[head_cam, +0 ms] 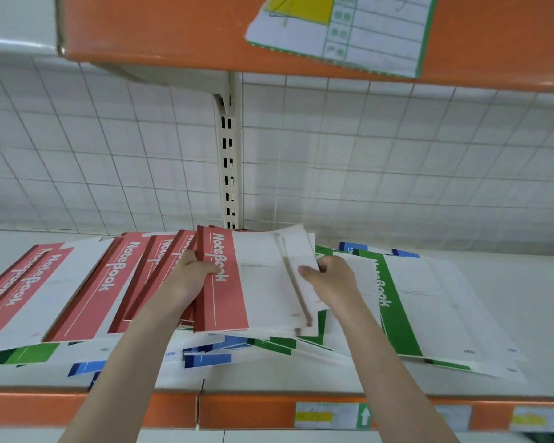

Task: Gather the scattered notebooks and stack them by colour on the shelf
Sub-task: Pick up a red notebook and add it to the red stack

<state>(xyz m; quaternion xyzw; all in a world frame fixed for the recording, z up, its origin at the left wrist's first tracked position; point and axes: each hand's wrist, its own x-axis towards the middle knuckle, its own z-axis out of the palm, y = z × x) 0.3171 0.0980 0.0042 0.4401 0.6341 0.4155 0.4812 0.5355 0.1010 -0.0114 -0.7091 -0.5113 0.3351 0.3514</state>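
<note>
roughly, by part:
left hand: the left hand (192,273) grips the spine side of a red notebook (219,282), thumb over the red cover band and fingers curled under the edge.
right hand: the right hand (328,276) holds the opposite, white side of the same red notebook, thumb on top and fingers wrapped round the edge.
red notebook: held flat between both hands, just above the pile in the middle of the shelf (509,346), its "notebook" lettering running along the band.
other red notebooks: a fanned row (87,289) lies left of the held one, overlapping each other and leaning toward the left.
green notebooks: one large green notebook (397,302) lies flat to the right, touching the right wrist; more green edges (279,345) poke out from under the pile.
blue notebooks: blue covers (207,359) stick out beneath the pile near the front edge, and a few blue corners (352,247) show at the back right.
shelf front: an orange strip (253,414) carries a price label (331,415).
above: an orange upper shelf edge (173,27) bears a paper tag (343,30).
</note>
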